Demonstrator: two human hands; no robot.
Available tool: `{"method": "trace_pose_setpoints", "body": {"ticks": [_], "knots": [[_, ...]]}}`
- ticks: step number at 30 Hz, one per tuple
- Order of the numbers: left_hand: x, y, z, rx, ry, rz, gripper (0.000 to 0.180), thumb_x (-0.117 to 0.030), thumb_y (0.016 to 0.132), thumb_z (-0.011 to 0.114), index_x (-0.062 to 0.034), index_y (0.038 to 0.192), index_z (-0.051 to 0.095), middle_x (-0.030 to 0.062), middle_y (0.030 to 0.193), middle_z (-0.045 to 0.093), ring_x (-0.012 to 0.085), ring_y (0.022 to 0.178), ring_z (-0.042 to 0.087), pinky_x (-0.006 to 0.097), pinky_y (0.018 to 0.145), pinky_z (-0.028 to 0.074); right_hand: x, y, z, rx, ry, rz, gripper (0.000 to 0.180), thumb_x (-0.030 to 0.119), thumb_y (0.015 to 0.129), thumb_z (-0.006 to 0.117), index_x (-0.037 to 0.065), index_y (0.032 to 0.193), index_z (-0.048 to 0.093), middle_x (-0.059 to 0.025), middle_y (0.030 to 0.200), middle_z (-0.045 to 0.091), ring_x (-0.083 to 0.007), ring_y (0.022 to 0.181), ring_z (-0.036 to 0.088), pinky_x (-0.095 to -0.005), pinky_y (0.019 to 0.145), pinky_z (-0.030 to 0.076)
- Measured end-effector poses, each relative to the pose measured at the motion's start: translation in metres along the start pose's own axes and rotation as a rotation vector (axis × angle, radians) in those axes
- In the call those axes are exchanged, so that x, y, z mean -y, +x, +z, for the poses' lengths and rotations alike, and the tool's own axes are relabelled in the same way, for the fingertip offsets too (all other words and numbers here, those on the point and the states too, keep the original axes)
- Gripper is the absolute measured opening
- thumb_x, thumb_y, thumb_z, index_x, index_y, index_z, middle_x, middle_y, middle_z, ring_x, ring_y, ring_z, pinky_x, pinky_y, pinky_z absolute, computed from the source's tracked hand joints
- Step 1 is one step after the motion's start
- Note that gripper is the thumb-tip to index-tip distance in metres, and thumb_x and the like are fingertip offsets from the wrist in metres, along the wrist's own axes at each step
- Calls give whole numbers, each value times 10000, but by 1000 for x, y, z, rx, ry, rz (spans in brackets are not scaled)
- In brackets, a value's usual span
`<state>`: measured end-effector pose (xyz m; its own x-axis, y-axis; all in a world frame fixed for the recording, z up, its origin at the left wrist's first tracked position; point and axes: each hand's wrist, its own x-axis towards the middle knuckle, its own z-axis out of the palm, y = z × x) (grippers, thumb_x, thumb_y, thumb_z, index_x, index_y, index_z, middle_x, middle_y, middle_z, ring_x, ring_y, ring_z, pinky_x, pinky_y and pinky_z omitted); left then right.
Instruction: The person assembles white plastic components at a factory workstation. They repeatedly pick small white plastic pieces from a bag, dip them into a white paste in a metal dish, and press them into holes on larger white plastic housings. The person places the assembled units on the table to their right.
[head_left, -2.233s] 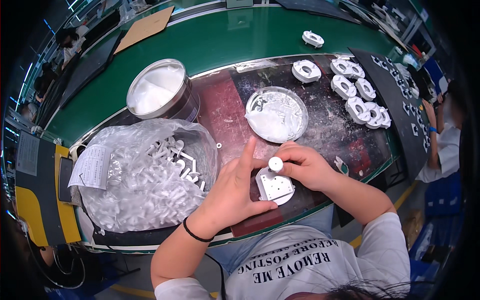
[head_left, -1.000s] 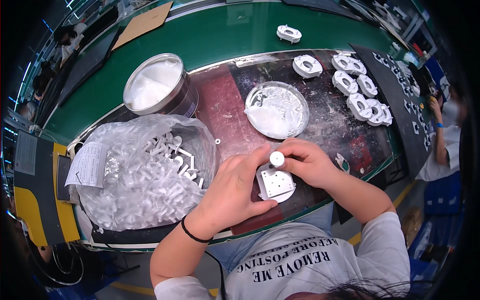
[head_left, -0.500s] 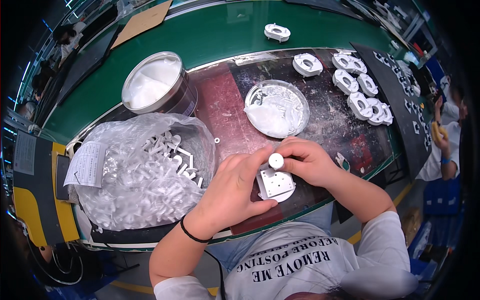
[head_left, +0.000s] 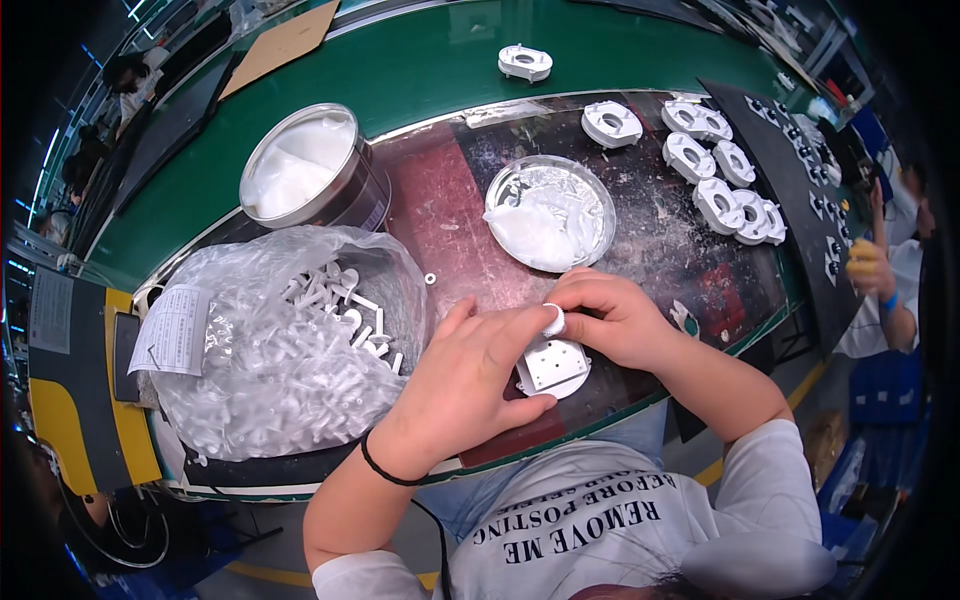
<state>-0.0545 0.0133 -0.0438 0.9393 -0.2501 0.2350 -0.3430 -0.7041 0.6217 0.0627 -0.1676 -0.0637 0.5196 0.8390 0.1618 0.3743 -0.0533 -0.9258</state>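
Observation:
Just in front of me, a white plastic housing with a square plate and small holes sits low between my hands. My left hand is closed around its left side, the thumb along the near edge and the index finger reaching the small white gear. The thumb and fingers of my right hand pinch that gear at the far end of the housing. Part of the gear is hidden by my fingertips. Beyond my hands lies a round metal lid with white translucent grease-like material on it.
At left lies a clear bag of white plastic pins; a tin with white contents stands behind it. Several white oval housings rest at right. Another housing is on the green belt. A small white ring lies mid-table.
The gear has tilted and is more covered by my fingers. On the green belt the lone housing has shifted left. At far right, a co-worker's hand has moved.

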Motion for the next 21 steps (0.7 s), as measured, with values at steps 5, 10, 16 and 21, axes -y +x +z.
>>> {"method": "trace_pose_setpoints", "body": {"ticks": [5, 10, 16, 21], "knots": [[-2, 1, 0, 8, 16, -19, 779, -215, 625, 775, -113, 1286, 375, 101, 1118, 581, 294, 1022, 567, 551, 991, 312, 0, -1, 0, -27, -52, -49, 197, 111, 811, 665, 46, 997, 653, -70, 966, 612, -190, 895, 566, -303, 784, 441], [-1, 0, 1, -12, 36, -12, 851, -219, 621, 778, -108, 1336, 331, 104, 1086, 587, 291, 1014, 571, 550, 989, 315, 3, 0, -1, -10, -54, -37, 196, 98, 810, 661, 40, 997, 650, -67, 965, 587, -193, 908, 558, -302, 789, 436], [2, -1, 4, -79, -27, 18, 1039, -219, 616, 788, -87, 1437, 166, 126, 1013, 584, 303, 975, 574, 556, 970, 338, -2, 2, -2, -9, -53, -53, 184, 128, 808, 672, 48, 973, 657, -55, 921, 616, -185, 889, 560, -308, 786, 432], [4, -2, 6, -92, -41, 22, 1082, -218, 613, 792, -80, 1447, 117, 132, 994, 582, 311, 963, 572, 559, 968, 340, -1, 4, -5, 6, -110, -80, 191, 136, 797, 681, 47, 964, 658, -58, 887, 631, -200, 872, 566, -316, 783, 430]]}}
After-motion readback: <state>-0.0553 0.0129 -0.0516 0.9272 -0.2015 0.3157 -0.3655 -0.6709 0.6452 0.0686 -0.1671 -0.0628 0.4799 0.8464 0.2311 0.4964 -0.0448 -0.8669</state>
